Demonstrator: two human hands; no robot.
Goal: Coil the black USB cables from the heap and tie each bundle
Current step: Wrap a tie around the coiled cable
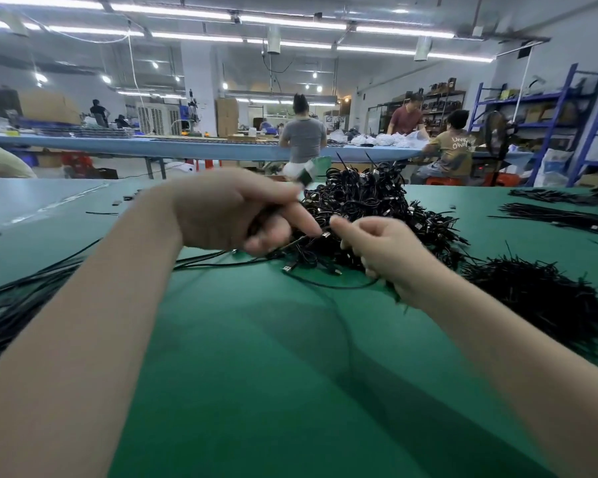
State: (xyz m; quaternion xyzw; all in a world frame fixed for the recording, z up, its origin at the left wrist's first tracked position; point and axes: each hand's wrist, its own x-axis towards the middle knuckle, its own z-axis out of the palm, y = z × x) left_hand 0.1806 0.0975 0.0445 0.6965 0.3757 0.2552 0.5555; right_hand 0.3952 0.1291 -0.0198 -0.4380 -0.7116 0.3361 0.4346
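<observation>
Left hand up over the green mat, fingers curled inward, blurred, gripping a dark bundle of cable in the fist; index finger stretched out toward the right, tip almost meeting the other hand. Thin black strands trailing down from under the left palm and running off leftward along the mat. Right hand just beside it, lower and nearer, fingers folded in with thumb and forefinger pinched together at the tip; between them a small connector end seems caught, though too small and blurred to be sure. More black cable bunched under the right palm, heel of the hand resting in it.

Straight beyond both hands, the heap of coiled black cables, piled high, touching the knuckles of the right hand. A loose USB plug lying on the mat just below and between the two hands. Off to the right of the right hand, a bristly mound of black ties; farther out on that side, straight cables laid in a row. Left of the left forearm, long uncoiled cables fanned across the mat edge.

Far behind, past the hands, people at a long blue bench.
</observation>
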